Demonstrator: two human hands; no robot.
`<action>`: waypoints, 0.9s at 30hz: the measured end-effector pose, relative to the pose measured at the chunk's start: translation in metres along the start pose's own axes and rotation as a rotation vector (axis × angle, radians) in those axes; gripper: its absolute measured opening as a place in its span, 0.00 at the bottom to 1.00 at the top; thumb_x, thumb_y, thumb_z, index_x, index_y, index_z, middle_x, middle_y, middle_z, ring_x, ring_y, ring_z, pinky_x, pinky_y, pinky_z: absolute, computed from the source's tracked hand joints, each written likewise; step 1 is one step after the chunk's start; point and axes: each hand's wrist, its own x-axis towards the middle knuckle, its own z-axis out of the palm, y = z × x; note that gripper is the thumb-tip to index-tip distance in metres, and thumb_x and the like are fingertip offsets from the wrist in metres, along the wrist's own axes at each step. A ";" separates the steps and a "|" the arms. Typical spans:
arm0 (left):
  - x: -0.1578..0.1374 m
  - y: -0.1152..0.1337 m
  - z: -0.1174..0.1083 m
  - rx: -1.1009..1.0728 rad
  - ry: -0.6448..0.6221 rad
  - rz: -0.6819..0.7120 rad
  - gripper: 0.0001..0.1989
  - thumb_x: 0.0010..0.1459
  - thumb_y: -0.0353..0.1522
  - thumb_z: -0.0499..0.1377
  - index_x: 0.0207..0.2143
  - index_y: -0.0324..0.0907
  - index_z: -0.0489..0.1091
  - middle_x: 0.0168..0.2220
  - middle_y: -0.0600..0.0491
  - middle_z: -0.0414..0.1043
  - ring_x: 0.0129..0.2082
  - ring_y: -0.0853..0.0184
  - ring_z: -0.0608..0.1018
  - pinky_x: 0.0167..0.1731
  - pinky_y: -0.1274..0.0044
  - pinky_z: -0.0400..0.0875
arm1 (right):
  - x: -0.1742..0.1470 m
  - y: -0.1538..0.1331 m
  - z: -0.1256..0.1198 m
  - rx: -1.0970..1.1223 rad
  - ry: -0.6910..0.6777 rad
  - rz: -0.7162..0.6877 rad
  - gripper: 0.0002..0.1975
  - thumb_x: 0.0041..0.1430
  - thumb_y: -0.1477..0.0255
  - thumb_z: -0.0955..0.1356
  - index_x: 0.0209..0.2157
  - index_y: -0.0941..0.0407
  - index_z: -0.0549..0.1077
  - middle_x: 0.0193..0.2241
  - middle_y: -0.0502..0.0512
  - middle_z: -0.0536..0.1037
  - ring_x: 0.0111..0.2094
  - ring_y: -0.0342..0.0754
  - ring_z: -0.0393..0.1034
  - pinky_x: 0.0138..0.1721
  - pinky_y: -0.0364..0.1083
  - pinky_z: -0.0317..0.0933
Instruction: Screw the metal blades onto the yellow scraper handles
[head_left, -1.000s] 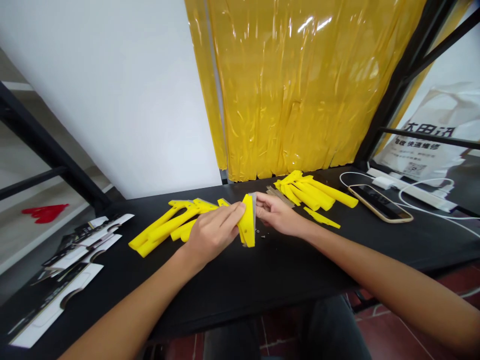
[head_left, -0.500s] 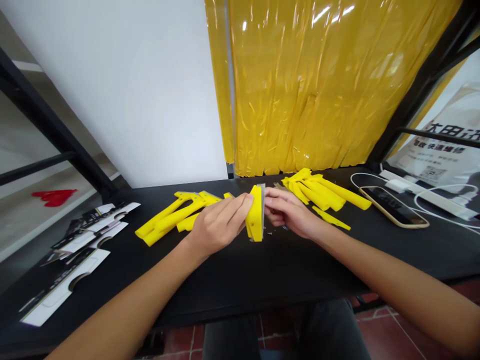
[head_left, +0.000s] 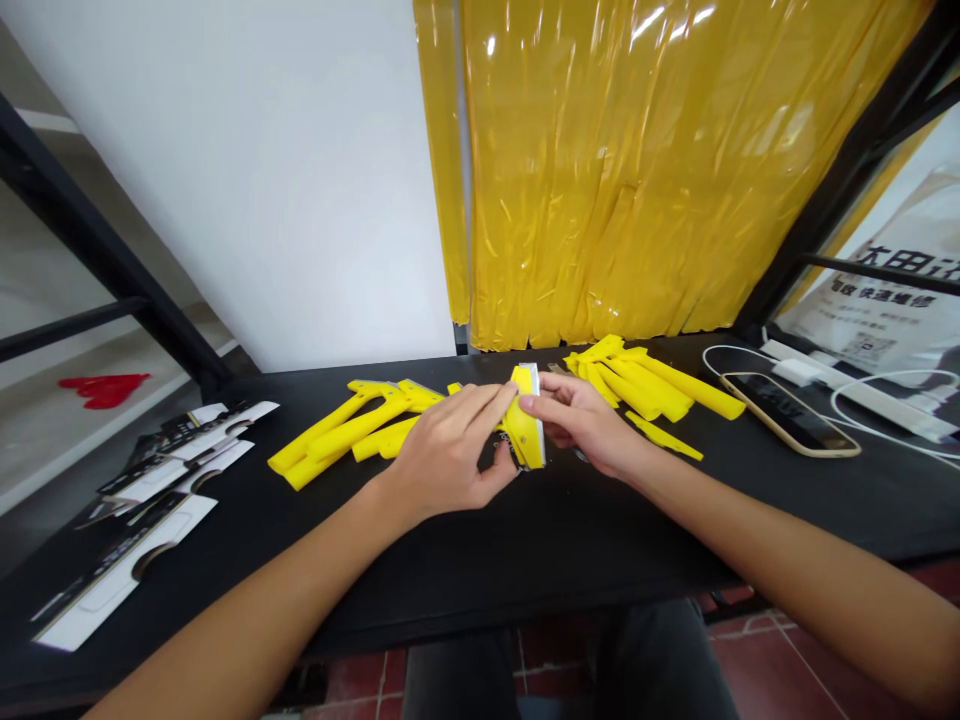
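Head view: left hand [head_left: 446,450], right hand [head_left: 589,425] grasping yellow tool [head_left: 529,432], partly hidden behind fingers [head_left: 487,405].

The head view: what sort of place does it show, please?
Probably a small workshop corner, though a work area at home is possible. Yellow tools lie in groups on a black table, card pieces are at its left end, and a yellow plastic curtain hangs behind.

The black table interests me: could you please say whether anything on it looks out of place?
Mildly, yes: the card pieces at left overlap unevenly rather than forming a squared stack, and one flat yellow piece lies by itself in front of the right-hand yellow pile.
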 end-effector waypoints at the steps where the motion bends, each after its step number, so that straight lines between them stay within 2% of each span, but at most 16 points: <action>1: 0.000 0.001 0.000 -0.044 0.015 -0.061 0.27 0.61 0.31 0.58 0.62 0.36 0.63 0.53 0.40 0.76 0.50 0.54 0.79 0.52 0.63 0.75 | 0.000 0.000 0.000 -0.017 -0.008 -0.001 0.14 0.54 0.63 0.75 0.39 0.55 0.74 0.22 0.42 0.64 0.19 0.36 0.50 0.17 0.38 0.41; 4: 0.002 0.002 0.001 -0.124 0.011 -0.290 0.25 0.63 0.39 0.61 0.59 0.39 0.67 0.48 0.44 0.79 0.44 0.58 0.82 0.45 0.67 0.77 | 0.001 0.002 0.000 -0.047 -0.036 -0.002 0.15 0.54 0.63 0.75 0.40 0.56 0.74 0.25 0.45 0.69 0.20 0.36 0.52 0.17 0.38 0.43; 6: 0.004 0.000 0.000 -0.170 -0.068 -0.435 0.23 0.62 0.44 0.62 0.54 0.41 0.72 0.44 0.47 0.81 0.40 0.59 0.82 0.41 0.70 0.76 | 0.002 0.003 -0.001 -0.051 -0.048 -0.018 0.15 0.54 0.63 0.75 0.40 0.56 0.74 0.27 0.46 0.71 0.20 0.36 0.52 0.18 0.38 0.43; 8: 0.007 -0.002 -0.002 -0.220 -0.161 -0.516 0.19 0.61 0.47 0.61 0.47 0.44 0.76 0.41 0.50 0.82 0.38 0.60 0.82 0.38 0.71 0.74 | 0.003 0.005 -0.004 -0.053 -0.069 -0.031 0.15 0.55 0.63 0.75 0.41 0.55 0.74 0.29 0.47 0.73 0.20 0.36 0.52 0.18 0.38 0.44; 12: 0.011 -0.002 -0.007 -0.264 -0.223 -0.529 0.15 0.63 0.46 0.59 0.37 0.45 0.78 0.34 0.53 0.80 0.32 0.65 0.78 0.33 0.75 0.68 | 0.005 0.010 -0.010 -0.044 -0.147 -0.050 0.15 0.58 0.62 0.74 0.42 0.55 0.74 0.29 0.47 0.72 0.21 0.36 0.51 0.19 0.38 0.43; 18: 0.016 0.003 -0.014 -0.336 -0.270 -0.591 0.15 0.62 0.44 0.60 0.30 0.43 0.75 0.27 0.56 0.75 0.26 0.70 0.70 0.27 0.76 0.59 | 0.007 0.014 -0.018 -0.055 -0.195 -0.070 0.13 0.58 0.63 0.74 0.41 0.54 0.75 0.29 0.47 0.69 0.22 0.37 0.51 0.19 0.39 0.42; 24: 0.020 0.006 -0.021 -0.480 -0.306 -0.704 0.15 0.61 0.44 0.61 0.30 0.43 0.75 0.24 0.58 0.70 0.26 0.70 0.68 0.27 0.77 0.59 | 0.005 0.012 -0.023 0.104 -0.264 -0.042 0.12 0.63 0.64 0.68 0.41 0.57 0.75 0.23 0.45 0.59 0.22 0.39 0.50 0.22 0.41 0.43; 27: 0.019 0.008 -0.021 -0.568 -0.306 -0.737 0.14 0.60 0.44 0.62 0.31 0.43 0.76 0.26 0.57 0.72 0.27 0.70 0.70 0.28 0.77 0.61 | 0.006 0.014 -0.025 0.048 -0.233 -0.072 0.12 0.65 0.62 0.67 0.39 0.57 0.75 0.22 0.45 0.58 0.22 0.39 0.50 0.22 0.41 0.43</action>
